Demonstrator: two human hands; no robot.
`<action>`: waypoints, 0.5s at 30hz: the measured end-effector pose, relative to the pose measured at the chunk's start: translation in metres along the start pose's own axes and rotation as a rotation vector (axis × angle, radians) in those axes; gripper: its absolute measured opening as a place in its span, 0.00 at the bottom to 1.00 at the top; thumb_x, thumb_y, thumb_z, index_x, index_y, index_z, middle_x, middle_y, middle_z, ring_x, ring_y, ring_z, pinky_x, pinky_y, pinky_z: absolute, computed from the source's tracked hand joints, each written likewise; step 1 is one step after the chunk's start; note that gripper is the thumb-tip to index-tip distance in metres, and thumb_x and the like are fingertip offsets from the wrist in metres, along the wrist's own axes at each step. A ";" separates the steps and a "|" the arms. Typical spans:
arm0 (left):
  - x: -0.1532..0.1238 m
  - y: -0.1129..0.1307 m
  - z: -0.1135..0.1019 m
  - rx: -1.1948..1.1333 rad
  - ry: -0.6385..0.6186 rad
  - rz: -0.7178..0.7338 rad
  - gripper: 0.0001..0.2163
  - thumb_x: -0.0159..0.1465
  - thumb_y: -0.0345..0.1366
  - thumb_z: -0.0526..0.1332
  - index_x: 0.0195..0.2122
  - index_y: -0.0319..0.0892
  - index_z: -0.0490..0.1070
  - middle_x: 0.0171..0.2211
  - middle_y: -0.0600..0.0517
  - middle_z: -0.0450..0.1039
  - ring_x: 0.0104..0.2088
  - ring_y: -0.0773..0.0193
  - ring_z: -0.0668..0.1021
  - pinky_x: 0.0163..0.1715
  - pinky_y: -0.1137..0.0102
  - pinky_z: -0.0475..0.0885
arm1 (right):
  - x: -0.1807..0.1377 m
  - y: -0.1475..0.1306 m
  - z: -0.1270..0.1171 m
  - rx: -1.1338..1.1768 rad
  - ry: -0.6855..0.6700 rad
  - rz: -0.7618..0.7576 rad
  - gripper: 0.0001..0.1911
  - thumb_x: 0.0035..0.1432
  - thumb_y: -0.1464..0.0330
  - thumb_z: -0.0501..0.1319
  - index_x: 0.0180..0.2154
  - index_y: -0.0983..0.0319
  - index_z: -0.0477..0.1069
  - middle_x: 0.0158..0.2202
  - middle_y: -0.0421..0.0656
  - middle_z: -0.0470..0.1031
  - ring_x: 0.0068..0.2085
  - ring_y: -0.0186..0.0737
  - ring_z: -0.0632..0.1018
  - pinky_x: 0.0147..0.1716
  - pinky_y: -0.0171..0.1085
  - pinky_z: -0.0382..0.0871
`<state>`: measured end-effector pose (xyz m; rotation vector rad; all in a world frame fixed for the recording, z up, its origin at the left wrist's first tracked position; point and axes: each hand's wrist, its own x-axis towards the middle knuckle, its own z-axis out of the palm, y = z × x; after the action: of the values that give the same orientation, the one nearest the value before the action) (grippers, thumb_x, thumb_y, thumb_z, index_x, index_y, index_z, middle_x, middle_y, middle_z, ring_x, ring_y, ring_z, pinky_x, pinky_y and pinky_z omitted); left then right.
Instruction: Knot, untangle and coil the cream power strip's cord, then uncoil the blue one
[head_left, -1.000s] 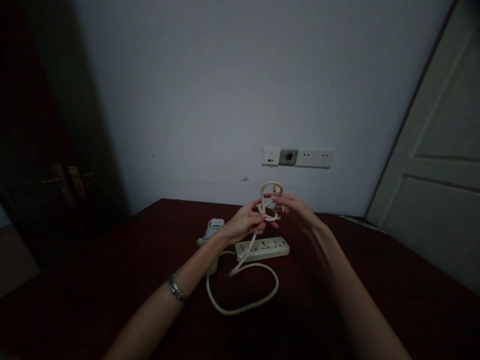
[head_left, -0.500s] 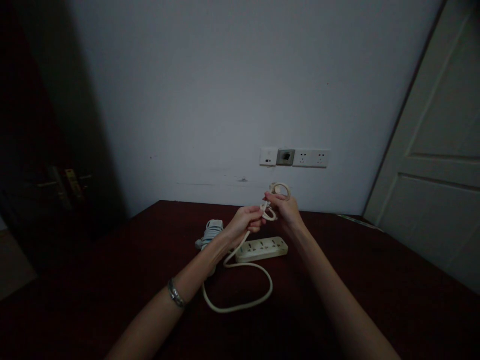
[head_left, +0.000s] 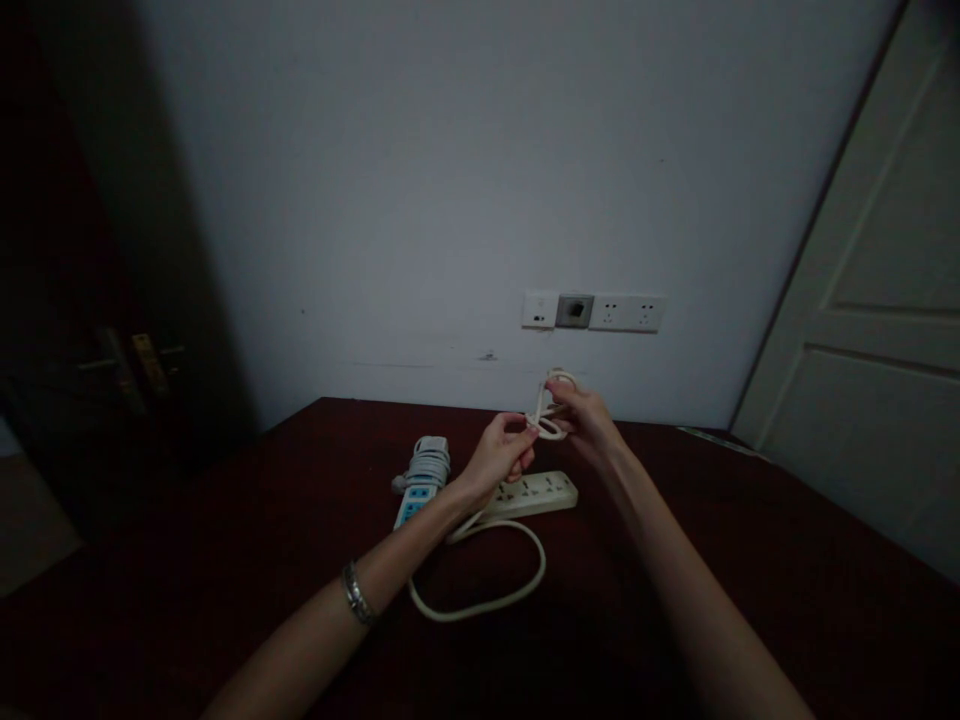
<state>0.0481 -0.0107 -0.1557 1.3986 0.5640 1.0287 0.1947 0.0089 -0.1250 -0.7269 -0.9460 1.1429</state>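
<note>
Above the table, my left hand point(head_left: 504, 448) pinches a white power cord point(head_left: 541, 570) between thumb and fingers. My right hand point(head_left: 583, 410) is closed on a looped part of the same cord, to the right and slightly higher. Small loops of cord show between and above the hands. Below them lies a white power strip point(head_left: 551, 490), its left end partly hidden by my left hand. From there the cord runs in a wide curve across the table and passes behind my left forearm.
A second power strip point(head_left: 417, 496) with blue sockets and grey cord point(head_left: 430, 467) wound round it lies left of my left hand. The dark red table point(head_left: 285, 520) meets a wall with several socket plates point(head_left: 626, 313). A white door point(head_left: 885, 300) stands at right.
My left hand has shifted slightly down, and my right hand has moved a little right. The loops between them have changed shape. More of the blue-socketed strip shows.
</note>
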 end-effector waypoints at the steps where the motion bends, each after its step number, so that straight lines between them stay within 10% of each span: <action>1: 0.000 0.002 -0.001 -0.030 -0.034 -0.018 0.21 0.56 0.44 0.60 0.47 0.41 0.58 0.14 0.63 0.60 0.09 0.78 0.52 0.10 0.82 0.44 | -0.001 -0.004 -0.003 0.059 -0.062 -0.010 0.10 0.37 0.71 0.66 0.27 0.65 0.72 0.15 0.33 0.60 0.15 0.23 0.55 0.09 0.26 0.43; 6: -0.002 0.012 -0.009 -0.196 -0.321 -0.119 0.16 0.57 0.36 0.55 0.46 0.40 0.60 0.12 0.62 0.59 0.08 0.77 0.48 0.07 0.81 0.43 | -0.004 -0.006 -0.010 0.319 -0.346 0.072 0.19 0.41 0.72 0.56 0.39 0.66 0.73 0.24 0.39 0.66 0.21 0.27 0.62 0.14 0.26 0.55; 15: -0.004 0.010 -0.011 -0.259 -0.400 -0.115 0.24 0.49 0.30 0.54 0.49 0.32 0.63 0.24 0.47 0.73 0.12 0.71 0.66 0.06 0.79 0.50 | 0.001 0.022 0.007 0.048 -0.168 -0.013 0.23 0.43 0.71 0.61 0.45 0.66 0.69 0.18 0.31 0.60 0.14 0.21 0.52 0.11 0.25 0.39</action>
<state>0.0342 -0.0100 -0.1489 1.2783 0.2047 0.6767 0.1798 0.0158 -0.1409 -0.5917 -1.0582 1.2248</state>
